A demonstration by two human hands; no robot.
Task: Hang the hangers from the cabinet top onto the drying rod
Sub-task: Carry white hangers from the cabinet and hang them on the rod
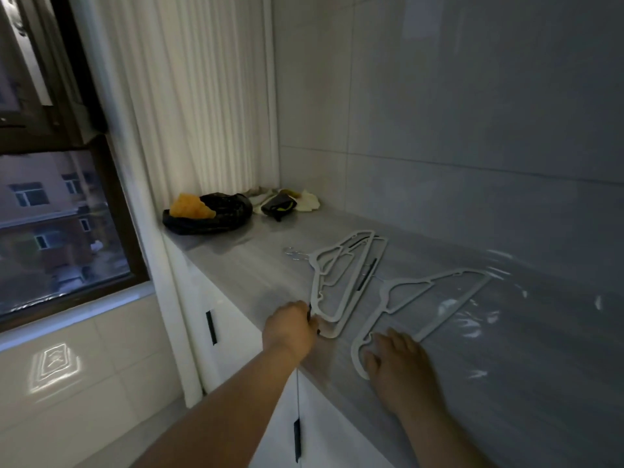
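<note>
A stack of pale grey hangers is lying flat on the counter, its metal hooks pointing toward the counter's front edge. A single matching hanger is lying flat just beside it, to the right.

On the cabinet top lie hangers, a bag behind them.

A glossy grey tiled wall backs a grey wood-grain counter above white cabinet doors with black vertical handles. A white pleated curtain hangs beside a dark-framed window. Lighting is dim.
</note>
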